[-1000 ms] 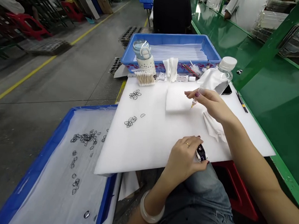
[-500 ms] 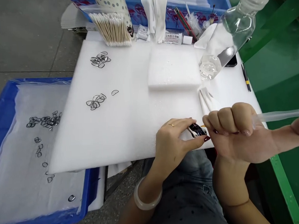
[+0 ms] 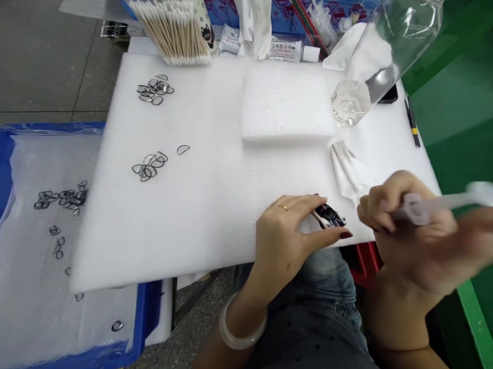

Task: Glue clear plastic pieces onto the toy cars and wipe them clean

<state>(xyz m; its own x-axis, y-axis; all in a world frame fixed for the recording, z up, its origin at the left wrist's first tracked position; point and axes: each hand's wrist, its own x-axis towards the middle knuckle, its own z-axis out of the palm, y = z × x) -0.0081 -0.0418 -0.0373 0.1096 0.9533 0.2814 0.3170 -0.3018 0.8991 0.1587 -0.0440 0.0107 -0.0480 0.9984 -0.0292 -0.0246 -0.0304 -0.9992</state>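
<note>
My left hand (image 3: pixel 288 229) pinches a small toy car (image 3: pixel 329 215), black and white, between thumb and fingers at the front edge of the foam-covered table. To the right, my right hand (image 3: pixel 414 231) is closed around a translucent plastic syringe (image 3: pixel 441 203), its plunger end pointing right toward my blurred thumb. The syringe tip is hidden by my fingers. A gap separates the right hand from the car. Just beyond lies a folded white cloth (image 3: pixel 348 171). Small D-shaped, black-rimmed clear pieces (image 3: pixel 149 166) lie in two groups on the left of the white foam sheet (image 3: pixel 214 208), with one piece (image 3: pixel 183 150) apart.
A white foam block (image 3: pixel 286 102) sits mid-table beside a tilted clear bottle (image 3: pixel 400 39). Cotton swabs (image 3: pixel 172 34), a tube (image 3: pixel 287 50) and a blue bin (image 3: pixel 369 7) line the back. Tweezers (image 3: pixel 412 122) lie at right. A blue tray (image 3: pixel 148 316) with more pieces stands left.
My right hand has drawn away from the toy car to the right, turning the syringe. My left hand keeps its hold on the car. The view has shifted slightly.
</note>
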